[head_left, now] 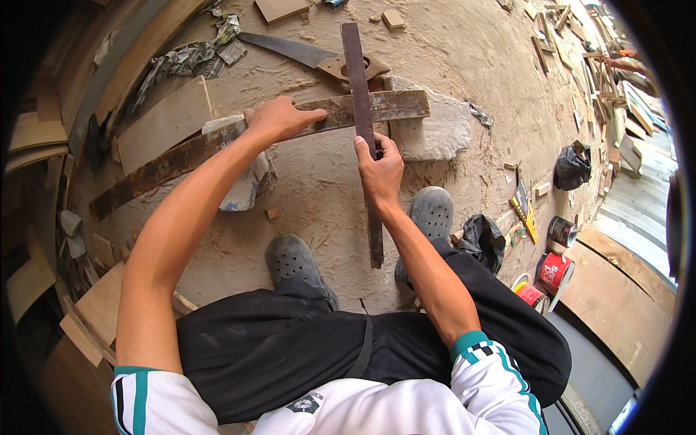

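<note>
A long weathered wooden board (337,114) lies slanting across two pale, rough blocks, one at its right end (438,134) and one further left (245,190). My left hand (277,119) grips the board near its middle, thumb stretched along the top and fingertips hidden behind the far edge. Crossing over the board is a narrow dark brown wooden strip (358,72), almost upright in the view. My right hand (380,167) is closed around this strip just below the crossing. Beyond the board lies a handsaw (290,54), its wooden handle partly covered by the strip.
My feet in grey clogs (293,261) stand below the board. Crumpled newspaper (190,61) and a plywood sheet (165,123) lie left. On the right are black plastic bags (573,167), red cans (557,270) and wood scraps. Another person's arm (629,65) shows far right.
</note>
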`<state>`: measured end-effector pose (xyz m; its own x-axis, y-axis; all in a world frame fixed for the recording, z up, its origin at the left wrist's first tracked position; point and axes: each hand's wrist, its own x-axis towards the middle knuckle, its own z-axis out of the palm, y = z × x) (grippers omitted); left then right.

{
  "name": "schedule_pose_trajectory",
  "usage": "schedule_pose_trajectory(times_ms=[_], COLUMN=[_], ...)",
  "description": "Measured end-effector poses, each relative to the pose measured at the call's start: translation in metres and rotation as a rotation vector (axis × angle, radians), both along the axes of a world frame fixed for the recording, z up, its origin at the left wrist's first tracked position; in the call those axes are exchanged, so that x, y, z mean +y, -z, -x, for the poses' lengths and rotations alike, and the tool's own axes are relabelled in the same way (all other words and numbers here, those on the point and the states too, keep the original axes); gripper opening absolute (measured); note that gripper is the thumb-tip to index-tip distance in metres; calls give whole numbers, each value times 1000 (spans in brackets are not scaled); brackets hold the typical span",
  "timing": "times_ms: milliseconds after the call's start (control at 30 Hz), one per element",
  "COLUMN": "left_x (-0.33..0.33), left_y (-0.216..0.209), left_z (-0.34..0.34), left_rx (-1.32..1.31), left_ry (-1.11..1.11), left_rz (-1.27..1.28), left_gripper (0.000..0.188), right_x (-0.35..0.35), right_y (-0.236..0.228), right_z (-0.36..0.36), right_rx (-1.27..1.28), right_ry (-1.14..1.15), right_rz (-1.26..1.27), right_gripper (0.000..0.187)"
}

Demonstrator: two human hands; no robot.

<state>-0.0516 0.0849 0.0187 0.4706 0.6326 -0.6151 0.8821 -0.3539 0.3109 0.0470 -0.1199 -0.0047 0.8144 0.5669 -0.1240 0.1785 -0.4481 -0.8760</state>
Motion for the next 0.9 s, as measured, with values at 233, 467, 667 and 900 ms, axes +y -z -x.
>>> schedule_pose_trajectory(times_ms=[233,467,667,900], left_x=[6,5,4,4], left_y=[11,3,2,3], left_z=[1,-3,-3,0], left_rx=[-6,24,34,14], left_ry=[36,55,44,41], left_rz=[-23,27,19,26], left_gripper=[95,99,101,98], right_x=[5,1,2,34], right_y=[-4,10,16,-24], right_z=[12,4,-16,8], right_rx=[-65,-145,-691,-3], right_ry=[-113,-37,85,-295], right_rz=[-20,8,-21,-88], right_gripper=[30,26,29,17])
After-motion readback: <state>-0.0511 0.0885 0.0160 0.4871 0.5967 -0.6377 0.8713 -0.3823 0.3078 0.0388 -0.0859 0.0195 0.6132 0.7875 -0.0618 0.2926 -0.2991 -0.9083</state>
